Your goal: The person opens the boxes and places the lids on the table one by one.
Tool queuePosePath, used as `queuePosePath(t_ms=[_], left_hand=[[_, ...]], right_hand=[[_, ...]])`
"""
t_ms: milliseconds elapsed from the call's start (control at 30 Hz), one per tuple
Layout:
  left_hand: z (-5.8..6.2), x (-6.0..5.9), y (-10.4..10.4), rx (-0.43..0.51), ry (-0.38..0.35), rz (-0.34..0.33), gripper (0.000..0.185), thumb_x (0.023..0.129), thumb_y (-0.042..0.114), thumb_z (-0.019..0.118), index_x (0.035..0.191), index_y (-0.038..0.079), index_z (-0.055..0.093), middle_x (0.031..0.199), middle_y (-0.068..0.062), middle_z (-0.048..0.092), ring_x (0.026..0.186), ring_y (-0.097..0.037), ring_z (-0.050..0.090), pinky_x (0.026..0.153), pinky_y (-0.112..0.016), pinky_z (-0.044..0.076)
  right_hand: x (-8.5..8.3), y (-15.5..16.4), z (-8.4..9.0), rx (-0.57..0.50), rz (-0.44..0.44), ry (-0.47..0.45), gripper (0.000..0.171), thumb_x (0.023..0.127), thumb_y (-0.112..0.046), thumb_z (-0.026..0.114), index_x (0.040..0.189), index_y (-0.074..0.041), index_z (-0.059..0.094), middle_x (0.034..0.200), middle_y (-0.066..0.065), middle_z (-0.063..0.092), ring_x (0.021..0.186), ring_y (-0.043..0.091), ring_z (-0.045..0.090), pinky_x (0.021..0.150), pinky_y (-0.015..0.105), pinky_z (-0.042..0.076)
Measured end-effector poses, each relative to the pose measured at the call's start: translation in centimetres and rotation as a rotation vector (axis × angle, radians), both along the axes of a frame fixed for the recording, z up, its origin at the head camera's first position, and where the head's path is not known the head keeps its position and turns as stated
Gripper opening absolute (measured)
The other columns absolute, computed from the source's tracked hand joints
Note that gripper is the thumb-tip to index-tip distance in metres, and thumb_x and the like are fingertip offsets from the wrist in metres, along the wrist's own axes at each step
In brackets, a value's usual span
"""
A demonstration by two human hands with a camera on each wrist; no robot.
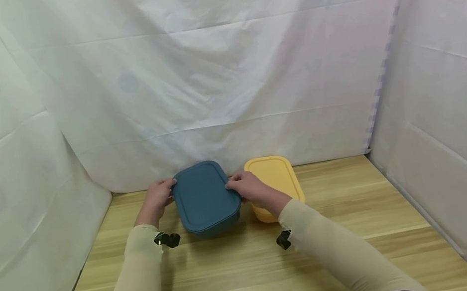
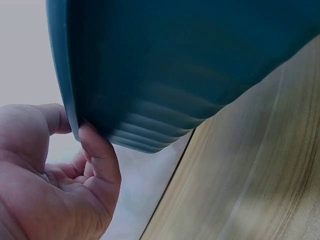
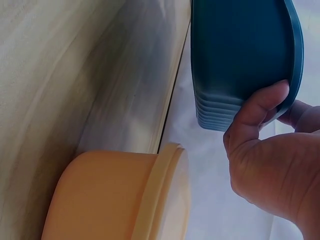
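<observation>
A dark teal lidded food container [image 1: 205,195] hangs between my hands, raised off the table and slightly tilted. My left hand [image 1: 159,196] pinches the rim at its left side; in the left wrist view the thumb and index finger [image 2: 102,155] grip the lid's edge. On the opposite side my right hand [image 1: 251,188] pinches the rim, its index finger [image 3: 260,107] curled beneath the edge in the right wrist view. Ridges show on the container's side wall in both wrist views. Under the right forearm, a yellow lidded container [image 1: 276,174] stands on the table.
The wooden table [image 1: 235,276] has its back edge against a hanging white cloth [image 1: 214,78]. More white cloth walls it in at left and right. The yellow container stands close to the teal one's right side, partly covered by the right wrist.
</observation>
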State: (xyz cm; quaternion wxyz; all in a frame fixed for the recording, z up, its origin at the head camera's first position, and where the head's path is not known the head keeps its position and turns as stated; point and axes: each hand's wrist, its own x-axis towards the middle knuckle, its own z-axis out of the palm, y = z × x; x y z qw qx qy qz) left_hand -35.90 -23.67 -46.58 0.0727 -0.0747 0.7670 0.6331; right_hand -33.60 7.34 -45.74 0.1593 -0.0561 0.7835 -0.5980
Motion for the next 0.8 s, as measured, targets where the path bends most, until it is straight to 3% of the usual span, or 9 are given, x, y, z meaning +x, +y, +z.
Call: queuePosePath(t_ms=[100, 167, 267, 333, 567, 800], left_hand=[[-0.1, 0.0, -0.1, 0.004, 0.0, -0.004, 0.049, 0.12, 0.03, 0.047, 0.152, -0.007, 0.054, 0.149, -0.02, 0.051, 0.119, -0.022, 0.06, 0.119, -0.048, 0.047], [0.0, 0.1, 0.0, 0.0, 0.003, -0.012, 0.05, 0.12, 0.029, 0.047, 0.154, -0.007, 0.053, 0.151, -0.022, 0.05, 0.124, -0.025, 0.06, 0.12, -0.049, 0.046], [0.1, 0.3, 0.1, -0.003, 0.001, -0.021, 0.052, 0.12, 0.029, 0.047, 0.157, -0.007, 0.051, 0.156, -0.023, 0.049, 0.132, -0.03, 0.058, 0.12, -0.05, 0.045], [0.2, 0.4, 0.2, -0.009, 0.002, -0.026, 0.054, 0.12, 0.029, 0.047, 0.159, -0.007, 0.049, 0.157, -0.024, 0.048, 0.135, -0.031, 0.057, 0.12, -0.05, 0.046], [0.4, 0.4, 0.2, -0.03, 0.016, -0.028, 0.05, 0.12, 0.03, 0.048, 0.156, -0.005, 0.053, 0.136, -0.016, 0.057, 0.113, -0.021, 0.062, 0.117, -0.05, 0.048], [0.8, 0.8, 0.5, -0.026, 0.029, -0.026, 0.047, 0.119, 0.029, 0.051, 0.151, -0.004, 0.058, 0.128, -0.012, 0.06, 0.107, -0.018, 0.063, 0.116, -0.05, 0.049]], right_hand=[[0.3, 0.1, 0.1, 0.001, 0.004, -0.016, 0.023, 0.112, -0.028, 0.067, 0.116, -0.005, 0.07, 0.115, 0.018, 0.069, 0.069, 0.02, 0.063, 0.081, 0.051, 0.061], [0.4, 0.2, 0.1, 0.0, 0.005, -0.019, 0.024, 0.112, -0.028, 0.067, 0.119, -0.005, 0.069, 0.11, 0.015, 0.068, 0.069, 0.019, 0.062, 0.076, 0.046, 0.06], [0.6, 0.5, -0.1, -0.006, 0.001, -0.015, 0.025, 0.112, -0.027, 0.066, 0.122, -0.005, 0.067, 0.108, 0.015, 0.068, 0.067, 0.019, 0.061, 0.068, 0.038, 0.057], [0.8, 0.6, -0.2, -0.017, 0.004, -0.011, 0.025, 0.113, -0.027, 0.066, 0.123, -0.004, 0.066, 0.108, 0.015, 0.068, 0.067, 0.018, 0.061, 0.069, 0.039, 0.057], [1.1, 0.8, -0.4, -0.055, 0.01, -0.023, 0.026, 0.112, -0.028, 0.068, 0.123, -0.005, 0.065, 0.107, 0.014, 0.067, 0.069, 0.018, 0.061, 0.07, 0.039, 0.056], [1.7, 1.1, -0.5, -0.053, 0.013, -0.011, 0.024, 0.111, -0.028, 0.068, 0.118, -0.005, 0.067, 0.096, 0.011, 0.066, 0.067, 0.019, 0.059, 0.067, 0.038, 0.054]])
